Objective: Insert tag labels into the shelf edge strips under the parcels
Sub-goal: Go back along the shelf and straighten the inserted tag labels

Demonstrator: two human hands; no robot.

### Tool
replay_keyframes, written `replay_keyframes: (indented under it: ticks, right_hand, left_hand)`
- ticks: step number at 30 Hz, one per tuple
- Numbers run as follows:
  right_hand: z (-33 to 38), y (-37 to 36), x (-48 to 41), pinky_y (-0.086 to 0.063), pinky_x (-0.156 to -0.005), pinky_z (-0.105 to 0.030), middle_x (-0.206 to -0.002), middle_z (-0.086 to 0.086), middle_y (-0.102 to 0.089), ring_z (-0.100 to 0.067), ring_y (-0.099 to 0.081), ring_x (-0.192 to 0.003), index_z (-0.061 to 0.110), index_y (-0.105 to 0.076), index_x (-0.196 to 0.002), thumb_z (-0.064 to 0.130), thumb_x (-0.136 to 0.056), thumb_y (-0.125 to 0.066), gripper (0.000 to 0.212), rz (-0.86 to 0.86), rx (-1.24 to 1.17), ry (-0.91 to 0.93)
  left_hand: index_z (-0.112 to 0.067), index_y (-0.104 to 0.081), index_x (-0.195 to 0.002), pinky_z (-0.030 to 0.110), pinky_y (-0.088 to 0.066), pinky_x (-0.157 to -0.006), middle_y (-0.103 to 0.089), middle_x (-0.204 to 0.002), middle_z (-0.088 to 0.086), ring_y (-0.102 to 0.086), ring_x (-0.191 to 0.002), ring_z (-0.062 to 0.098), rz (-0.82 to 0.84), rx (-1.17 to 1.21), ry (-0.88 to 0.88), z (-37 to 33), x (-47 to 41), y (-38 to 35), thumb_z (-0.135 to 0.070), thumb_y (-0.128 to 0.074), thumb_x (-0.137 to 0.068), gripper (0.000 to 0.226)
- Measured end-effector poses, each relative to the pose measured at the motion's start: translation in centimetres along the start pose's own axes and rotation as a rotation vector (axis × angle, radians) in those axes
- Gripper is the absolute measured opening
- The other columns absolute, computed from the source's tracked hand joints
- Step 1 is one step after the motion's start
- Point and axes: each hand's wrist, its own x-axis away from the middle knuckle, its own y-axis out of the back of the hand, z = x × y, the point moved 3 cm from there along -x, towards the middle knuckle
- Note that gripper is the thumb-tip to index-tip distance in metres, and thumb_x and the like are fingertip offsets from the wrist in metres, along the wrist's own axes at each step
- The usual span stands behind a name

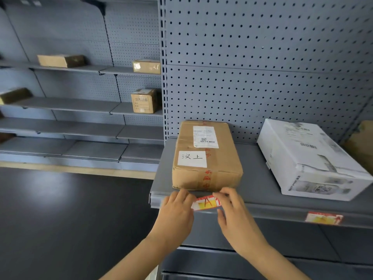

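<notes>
A red, yellow and white tag label (205,202) marked "A" lies against the grey shelf edge strip (268,210), right below a brown cardboard parcel (205,156). My left hand (177,211) pinches the label's left end. Its right end is pinched by my right hand (234,215). Both hands press it at the strip's front. A second label (324,217) sits in the strip further right, under a white printed parcel (310,160).
The grey shelf (256,178) backs onto a pegboard wall (262,67). Another brown box (361,146) shows at the far right. To the left, a second shelving bay holds several small boxes (144,100). Dark floor (60,219) lies at lower left.
</notes>
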Motion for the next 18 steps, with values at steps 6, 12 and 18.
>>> replay_keyframes:
  ticks: [6,12,18]
  right_hand:
    - [-0.2,-0.7,0.2,-0.056,-0.07,-0.031,-0.11,0.002,-0.051,-0.017,-0.057,-0.093,0.02,-0.056,-0.112,0.008,-0.077,-0.069,0.04,-0.034,0.083,-0.005]
    - [-0.8,-1.3,0.7,-0.056,-0.071,-0.03,-0.108,-0.002,-0.059,-0.019,-0.056,-0.092,0.015,-0.059,-0.114,0.011,-0.06,-0.081,0.059,-0.053,0.237,0.104]
    - [-1.8,-2.7,1.6,-0.054,-0.081,-0.039,-0.117,-0.008,-0.054,-0.024,-0.046,-0.103,0.011,-0.062,-0.115,0.014,-0.052,-0.085,0.068,-0.02,0.341,0.081]
  left_hand:
    - [-0.026,-0.048,-0.123,0.024,-0.03,-0.102,-0.047,-0.127,-0.008,-0.042,-0.114,0.011,-0.037,0.016,-0.025,0.0,-0.2,0.5,-0.024,-0.04,-0.1,0.025]
    - [-0.021,-0.063,-0.102,0.03,-0.049,-0.083,-0.061,-0.104,-0.003,-0.058,-0.091,0.017,-0.025,0.047,-0.034,-0.5,-0.8,0.0,-0.014,-0.064,-0.086,0.018]
    - [-0.02,-0.062,-0.099,0.029,-0.052,-0.077,-0.061,-0.101,-0.002,-0.057,-0.086,0.016,-0.048,0.053,-0.053,-0.9,-0.9,-0.1,-0.011,-0.067,-0.083,0.019]
